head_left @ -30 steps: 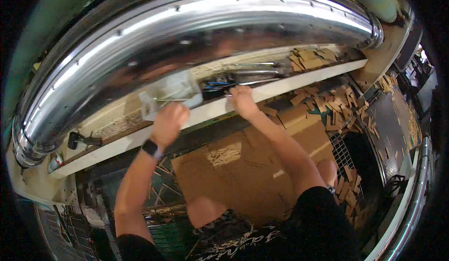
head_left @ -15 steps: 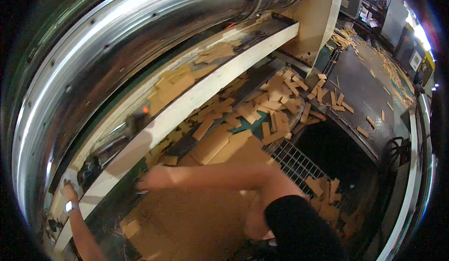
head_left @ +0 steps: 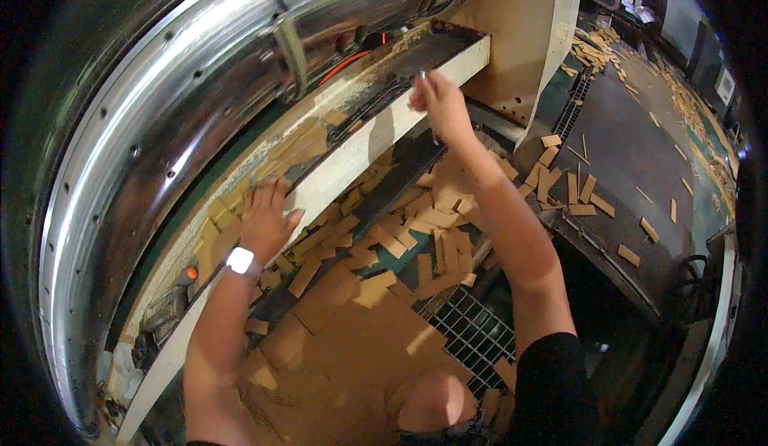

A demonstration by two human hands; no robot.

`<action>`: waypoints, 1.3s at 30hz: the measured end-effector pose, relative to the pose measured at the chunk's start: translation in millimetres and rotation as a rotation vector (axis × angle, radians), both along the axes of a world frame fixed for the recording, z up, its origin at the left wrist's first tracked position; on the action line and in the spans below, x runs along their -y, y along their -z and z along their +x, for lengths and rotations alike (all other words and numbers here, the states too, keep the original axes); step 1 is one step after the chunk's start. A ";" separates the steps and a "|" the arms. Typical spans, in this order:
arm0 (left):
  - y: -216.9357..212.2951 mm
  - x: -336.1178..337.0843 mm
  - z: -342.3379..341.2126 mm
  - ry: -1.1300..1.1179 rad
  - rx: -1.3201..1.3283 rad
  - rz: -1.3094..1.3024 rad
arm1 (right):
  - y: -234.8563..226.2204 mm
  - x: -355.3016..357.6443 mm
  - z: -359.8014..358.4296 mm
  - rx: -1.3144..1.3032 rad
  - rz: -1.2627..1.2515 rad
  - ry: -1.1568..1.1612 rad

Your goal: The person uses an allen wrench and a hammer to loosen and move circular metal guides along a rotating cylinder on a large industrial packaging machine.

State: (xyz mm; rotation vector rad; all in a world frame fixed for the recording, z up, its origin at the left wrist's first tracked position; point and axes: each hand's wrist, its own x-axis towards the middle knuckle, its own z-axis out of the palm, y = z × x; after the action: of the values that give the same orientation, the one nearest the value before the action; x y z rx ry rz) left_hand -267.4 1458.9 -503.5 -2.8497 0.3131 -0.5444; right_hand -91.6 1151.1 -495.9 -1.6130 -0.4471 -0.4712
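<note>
So the biggest thing here is a huge shiny metal cylinder dotted with small holes, running across the upper left. Below it there's a long off-white beam slanting up to the right, and over on the right a dark flat surface littered with bits. Down low lies a big flat brown cardboard sheet, with a metal wire grid just beside it. As for the hands, the left is open, fingers slightly spread, resting over the beam with no grip on anything I can see. The right is curled nearly closed at the beam's far end. Small tan cardboard strips are scattered below the beam. Smallest is a slim shiny item poking from the right's fingertips; can't tell what it is.
</note>
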 end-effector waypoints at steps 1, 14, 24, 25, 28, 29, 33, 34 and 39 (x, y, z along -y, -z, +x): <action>5.7 -1.7 12.7 -0.007 -0.005 0.008 | -20.2 -5.2 13.4 -0.046 0.176 -0.082; 4.2 11.7 61.1 0.022 -0.301 -0.113 | -72.6 22.1 77.7 -0.133 0.389 -0.261; 2.3 15.0 58.3 0.019 -0.269 -0.123 | -88.1 16.4 77.1 -0.113 0.049 0.065; 5.3 12.8 60.0 0.016 -0.279 -0.114 | -88.6 16.6 75.7 -0.127 0.053 0.047; 7.5 10.7 64.1 0.015 -0.303 -0.104 | -95.2 12.5 77.1 -0.297 0.364 -0.178; 5.2 13.6 64.6 0.022 -0.306 -0.115 | -98.3 10.9 79.2 -0.370 0.520 -0.277; 3.6 16.1 64.2 -0.045 -0.380 -0.131 | -91.9 -5.1 80.4 -0.452 0.776 -0.368; 4.2 15.2 63.5 -0.030 -0.369 -0.142 | -74.4 -3.8 84.4 -0.376 0.693 -0.450; 7.5 5.8 56.1 -0.045 -0.333 -0.144 | -47.7 44.7 112.6 0.269 -0.528 0.373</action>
State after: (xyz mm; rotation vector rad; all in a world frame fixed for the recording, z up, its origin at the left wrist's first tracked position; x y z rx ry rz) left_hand -211.3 1453.2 -510.9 -3.0754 0.2725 -0.0825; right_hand 21.0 1106.4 -448.2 -2.1698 -0.4993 -0.9146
